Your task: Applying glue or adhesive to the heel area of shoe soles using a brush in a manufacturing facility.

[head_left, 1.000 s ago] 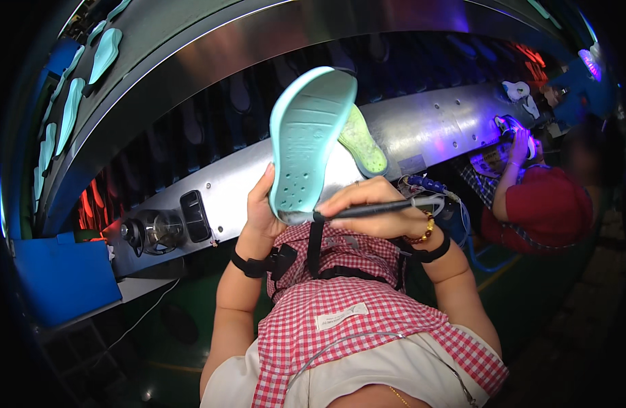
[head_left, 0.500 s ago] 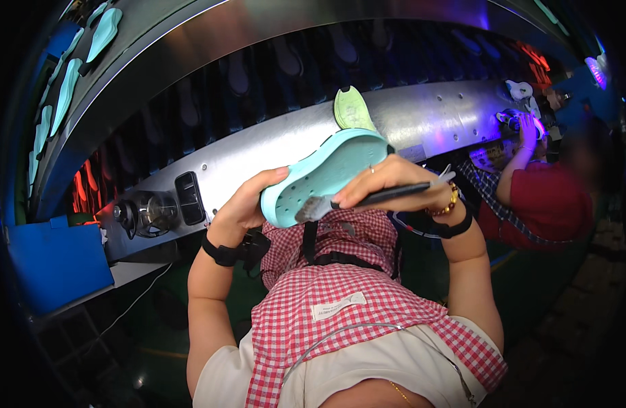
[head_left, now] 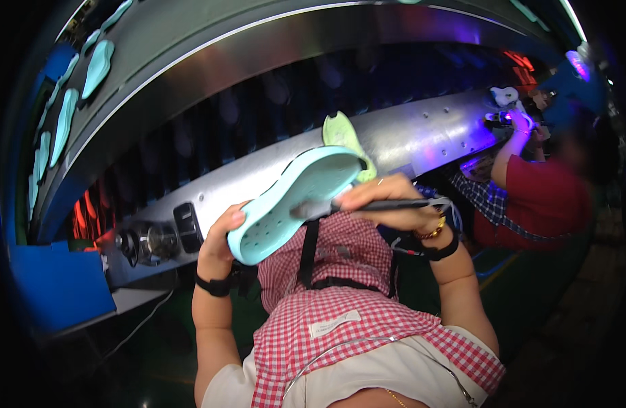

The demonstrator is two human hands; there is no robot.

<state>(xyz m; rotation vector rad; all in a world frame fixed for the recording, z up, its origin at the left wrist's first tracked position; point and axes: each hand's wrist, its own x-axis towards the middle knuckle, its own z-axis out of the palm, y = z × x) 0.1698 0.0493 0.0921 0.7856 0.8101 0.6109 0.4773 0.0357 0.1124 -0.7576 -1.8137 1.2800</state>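
Observation:
A turquoise shoe sole [head_left: 279, 217] with a raised rim and small holes in its floor is held up, tilted, above my apron. My left hand [head_left: 220, 236] grips its lower left end, thumb over the rim. In my right hand [head_left: 389, 207] is a brush [head_left: 311, 209] with a dark handle. Its greyish bristles are over the inside of the sole, about midway along; motion blurs them, and whether they press on it I cannot tell. Right behind the sole, on the metal bench, lies a light green sole-shaped piece [head_left: 339, 130], partly covered by the turquoise one.
The metal bench [head_left: 401, 139] curves across in front of me. On its left stand a clear jar [head_left: 160, 243] and a black tray [head_left: 187, 226]. Turquoise soles [head_left: 97, 70] lie on a conveyor [head_left: 150, 34]. A co-worker in a red top [head_left: 541, 190] works at the right, under purple light.
The sole has shifted left and down in my left hand's grip. Over it, the brush is now nearer the middle, away from the holed end.

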